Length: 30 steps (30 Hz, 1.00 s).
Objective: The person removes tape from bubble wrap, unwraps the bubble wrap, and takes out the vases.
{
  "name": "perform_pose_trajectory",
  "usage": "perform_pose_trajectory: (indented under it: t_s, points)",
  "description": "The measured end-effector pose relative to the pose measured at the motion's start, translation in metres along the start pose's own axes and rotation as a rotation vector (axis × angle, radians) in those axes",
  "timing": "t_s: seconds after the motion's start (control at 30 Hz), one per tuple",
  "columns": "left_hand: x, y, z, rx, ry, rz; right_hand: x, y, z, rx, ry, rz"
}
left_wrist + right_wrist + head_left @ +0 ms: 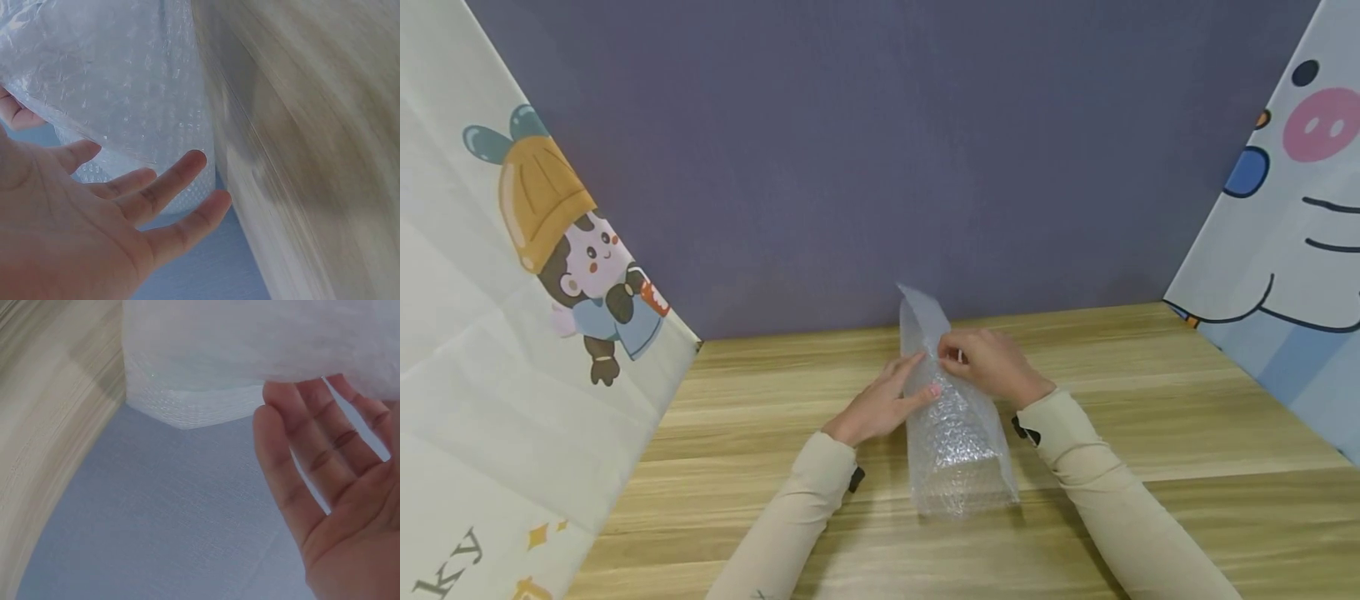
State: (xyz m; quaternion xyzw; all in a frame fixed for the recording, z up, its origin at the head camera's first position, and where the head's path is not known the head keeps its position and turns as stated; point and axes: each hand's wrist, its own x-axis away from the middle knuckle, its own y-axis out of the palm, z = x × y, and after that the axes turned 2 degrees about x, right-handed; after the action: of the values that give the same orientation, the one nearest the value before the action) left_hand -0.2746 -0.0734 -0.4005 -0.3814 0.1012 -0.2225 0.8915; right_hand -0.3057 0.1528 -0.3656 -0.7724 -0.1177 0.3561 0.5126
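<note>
A piece of clear bubble wrap [955, 442] lies lengthwise on the wooden table, its far corner standing up against the dark backdrop. Beside its left edge, my left hand [880, 404] rests thumb and fingertips on the wrap; the left wrist view shows that hand [75, 212] with fingers extended and spread along the bubble wrap [119, 69]. My right hand [988, 362] pinches the upper right part between thumb and bent fingers. Seen from the right wrist, that hand [337, 462] has its fingertips at the edge of the bubble wrap [200, 350]; the thumb is hidden there.
The wood-grain table [737, 467] ends at a dark blue-grey backdrop [850, 167] just beyond the wrap. White cartoon-printed cloth hangs at the left [475, 333] and a similar printed cloth [1300, 275] at the right.
</note>
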Motion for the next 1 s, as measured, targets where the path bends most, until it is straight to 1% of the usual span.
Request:
perform_pose_trajectory:
  t_s: [0.3,0.53,0.8,1.0]
  points:
    - [0.0003,0.0005,0.0007,-0.008,-0.014,-0.002,-0.0006,0.0018,-0.0014,0.068,-0.029,0.039]
    - [0.0007,0.0013,0.0013,-0.017,-0.012,0.002,-0.0007,0.0021,-0.0018,0.071,-0.024,0.04]
    - [0.0019,0.0016,0.0015,-0.007,-0.003,-0.002,-0.0006,0.004,-0.0014,0.08,-0.041,0.069]
    - [0.0014,0.0024,0.0015,-0.003,-0.011,-0.002,-0.0004,0.0043,-0.0016,0.087,-0.037,0.071]
